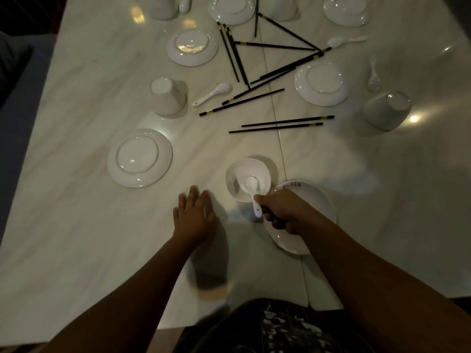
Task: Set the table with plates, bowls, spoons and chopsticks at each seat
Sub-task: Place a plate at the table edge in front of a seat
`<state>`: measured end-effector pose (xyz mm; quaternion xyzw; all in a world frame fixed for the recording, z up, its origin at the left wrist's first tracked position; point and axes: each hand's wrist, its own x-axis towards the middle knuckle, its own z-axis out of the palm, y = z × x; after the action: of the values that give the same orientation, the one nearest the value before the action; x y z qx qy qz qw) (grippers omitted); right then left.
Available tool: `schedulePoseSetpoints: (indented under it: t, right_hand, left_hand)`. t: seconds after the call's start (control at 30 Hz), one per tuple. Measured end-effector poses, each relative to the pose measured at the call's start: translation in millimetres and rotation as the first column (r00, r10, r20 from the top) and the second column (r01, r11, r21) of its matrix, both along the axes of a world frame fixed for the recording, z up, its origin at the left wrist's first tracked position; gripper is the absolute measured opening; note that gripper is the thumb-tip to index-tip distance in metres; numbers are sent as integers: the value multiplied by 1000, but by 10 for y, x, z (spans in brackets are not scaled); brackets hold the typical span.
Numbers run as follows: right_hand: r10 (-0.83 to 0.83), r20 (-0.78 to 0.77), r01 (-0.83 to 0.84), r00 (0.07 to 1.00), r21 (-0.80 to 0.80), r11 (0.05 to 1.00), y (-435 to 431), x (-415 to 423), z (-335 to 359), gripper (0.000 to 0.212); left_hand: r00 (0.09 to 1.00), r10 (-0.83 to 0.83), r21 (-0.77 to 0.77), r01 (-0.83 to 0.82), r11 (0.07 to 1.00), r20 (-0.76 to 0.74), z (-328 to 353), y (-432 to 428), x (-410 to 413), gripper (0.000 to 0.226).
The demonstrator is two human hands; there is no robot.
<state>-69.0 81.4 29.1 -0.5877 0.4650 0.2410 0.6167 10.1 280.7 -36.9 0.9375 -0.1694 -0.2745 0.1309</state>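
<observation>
Reaches forward with both bare arms, left hand (pixel 195 215) flat, right hand (pixel 279 212) curled.
Lays the left palm down, fingers straight and close together, pointing away; pinches a spoon (pixel 251 186) by its handle in the right, fingers curled under, knuckles up, forearm angling in from lower right.

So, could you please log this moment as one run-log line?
right hand: holds spoon in upright bowl | left hand: flat on table | chopsticks: scattered
</observation>
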Motion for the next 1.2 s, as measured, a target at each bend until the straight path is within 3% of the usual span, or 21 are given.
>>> schedulePoseSetpoints:
  t: [0.13,0.27,0.4,0.53,0.67,0.77,0.93,1.03,1.2]
  right_hand:
    - [32,-6,-32,999,34,999,-179,-84,10,37]
    - [48,58,-46,997,-32,998,-646,-156,80,32]
    - [-60,171,75,983,-83,994,-1321,-55,91,22]
    - [97,232,-24,968,-299,954,-1942,274,-36,15]
    - [493,129,-290,860,-672,681,-2339,691,-238,19]
    - [633,99,-328,768,-788,521,-2500,985,-410,23]
    - [797,-221,-493,562,-863,108,-2682,1269,-596,30]
    - [830,-216,-441,515,-897,40,-2805,1281,-706,23]
    - [828,-162,-403,537,-912,83,-2982,1201,-790,19]
  left_hand:
    - [990,135,-110,-132,985,25,60,-80,96,39]
    - [969,245,-182,-236,954,26,235,-265,381,37]
    - [962,204,-227,-161,961,180,537,-814,657,26]
    - [966,78,-254,-13,967,246,732,-1568,740,26]
    - [975,-82,-138,111,984,205,570,-2162,626,28]
    - [990,-76,-82,86,993,119,351,-2479,575,29]
    - [999,46,-112,-47,993,-14,204,-2815,620,47]
    - [999,42,-54,-43,998,-27,132,-2937,674,49]
    - [992,111,-101,-104,989,59,61,-3071,676,33]
